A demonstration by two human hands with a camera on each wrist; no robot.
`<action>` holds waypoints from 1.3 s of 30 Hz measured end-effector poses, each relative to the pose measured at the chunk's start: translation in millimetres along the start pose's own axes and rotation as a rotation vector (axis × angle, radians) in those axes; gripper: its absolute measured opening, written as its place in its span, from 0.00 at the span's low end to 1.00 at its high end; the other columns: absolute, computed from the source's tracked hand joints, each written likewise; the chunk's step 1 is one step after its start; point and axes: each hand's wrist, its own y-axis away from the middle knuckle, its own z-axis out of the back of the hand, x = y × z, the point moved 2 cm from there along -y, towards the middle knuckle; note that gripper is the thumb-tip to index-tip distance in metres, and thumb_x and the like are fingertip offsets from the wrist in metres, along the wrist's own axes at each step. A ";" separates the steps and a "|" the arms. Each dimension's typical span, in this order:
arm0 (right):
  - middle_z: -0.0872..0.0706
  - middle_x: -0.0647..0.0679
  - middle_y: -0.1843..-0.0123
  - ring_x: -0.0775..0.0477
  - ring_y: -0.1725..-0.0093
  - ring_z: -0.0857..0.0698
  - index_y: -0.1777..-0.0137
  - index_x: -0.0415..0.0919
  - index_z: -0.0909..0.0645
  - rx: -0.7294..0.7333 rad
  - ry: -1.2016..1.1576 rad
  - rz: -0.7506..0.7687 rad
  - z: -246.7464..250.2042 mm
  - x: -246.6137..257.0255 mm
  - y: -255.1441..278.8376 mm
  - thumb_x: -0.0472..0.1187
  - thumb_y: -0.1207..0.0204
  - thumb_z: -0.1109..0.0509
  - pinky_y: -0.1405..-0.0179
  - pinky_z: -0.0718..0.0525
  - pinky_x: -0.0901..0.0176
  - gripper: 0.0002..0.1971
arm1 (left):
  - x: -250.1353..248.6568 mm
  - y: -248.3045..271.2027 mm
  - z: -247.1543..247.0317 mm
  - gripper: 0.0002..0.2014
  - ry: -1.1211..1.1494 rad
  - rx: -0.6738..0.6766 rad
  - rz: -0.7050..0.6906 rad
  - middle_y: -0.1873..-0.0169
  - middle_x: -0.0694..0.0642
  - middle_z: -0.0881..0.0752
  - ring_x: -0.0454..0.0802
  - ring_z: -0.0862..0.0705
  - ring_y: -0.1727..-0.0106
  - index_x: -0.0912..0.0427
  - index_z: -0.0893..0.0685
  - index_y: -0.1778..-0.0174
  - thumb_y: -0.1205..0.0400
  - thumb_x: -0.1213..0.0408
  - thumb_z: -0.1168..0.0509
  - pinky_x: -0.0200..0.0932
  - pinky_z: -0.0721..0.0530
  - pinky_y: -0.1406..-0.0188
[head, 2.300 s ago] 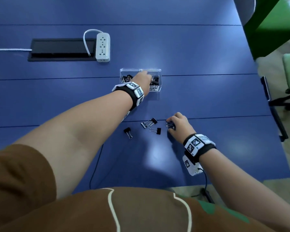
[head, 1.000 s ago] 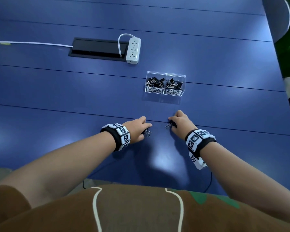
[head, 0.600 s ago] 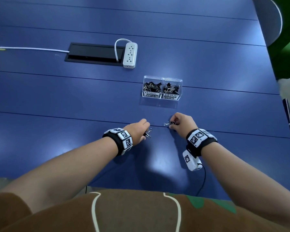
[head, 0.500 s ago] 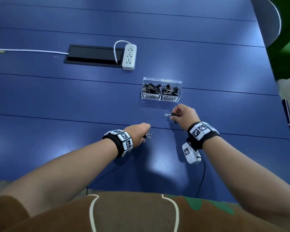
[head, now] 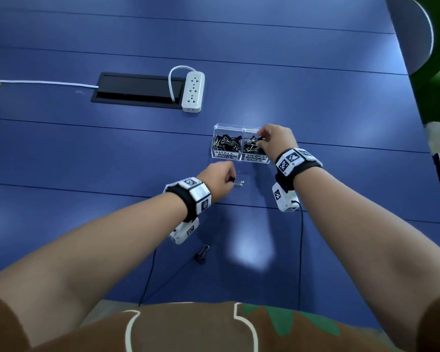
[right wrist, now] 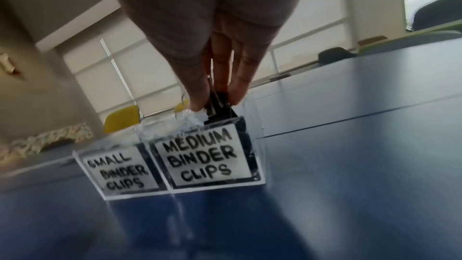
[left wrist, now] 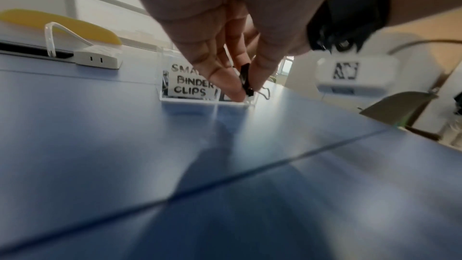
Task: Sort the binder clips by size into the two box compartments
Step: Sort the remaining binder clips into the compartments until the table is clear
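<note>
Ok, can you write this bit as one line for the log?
right hand: pinches clip over medium compartment | left hand: pinches clip short of box | one clip on table

The person wears a brown top with short sleeves [head: 3, 323], thin white lines and green patches on the front. Each bare arm has a black wrist strap [head: 301, 171] with white square blocks showing black-and-white patterns. A small white camera box [head: 283, 198] hangs under each wrist, with a thin black cable [head: 301, 250] running back.
</note>
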 end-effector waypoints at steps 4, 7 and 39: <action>0.19 0.39 0.40 0.39 0.33 0.26 0.39 0.38 0.17 -0.031 0.043 0.040 -1.1 -4.3 6.8 0.35 0.25 0.30 0.34 0.28 0.54 0.14 | -19.9 -32.5 23.1 0.07 0.042 -0.118 -0.025 0.63 0.52 0.19 0.52 0.22 0.61 0.61 0.19 0.51 0.25 0.71 0.36 0.42 0.22 0.58; 0.20 0.38 0.43 0.37 0.36 0.24 0.41 0.36 0.16 -0.173 -0.045 0.052 1.3 -15.4 25.4 0.32 0.25 0.33 0.39 0.28 0.59 0.13 | -30.4 -56.9 31.9 0.07 0.052 -0.176 -0.020 0.64 0.53 0.20 0.54 0.22 0.61 0.61 0.21 0.51 0.24 0.71 0.35 0.46 0.19 0.54; 0.14 0.47 0.59 0.46 0.59 0.19 0.55 0.40 0.16 -0.052 -0.158 0.120 -30.3 -18.0 89.8 0.34 0.28 0.32 0.53 0.21 0.57 0.05 | 15.3 -40.2 21.5 0.28 -0.209 -0.220 -0.065 0.22 0.59 0.33 0.61 0.35 0.24 0.57 0.33 0.22 0.20 0.63 0.38 0.54 0.33 0.23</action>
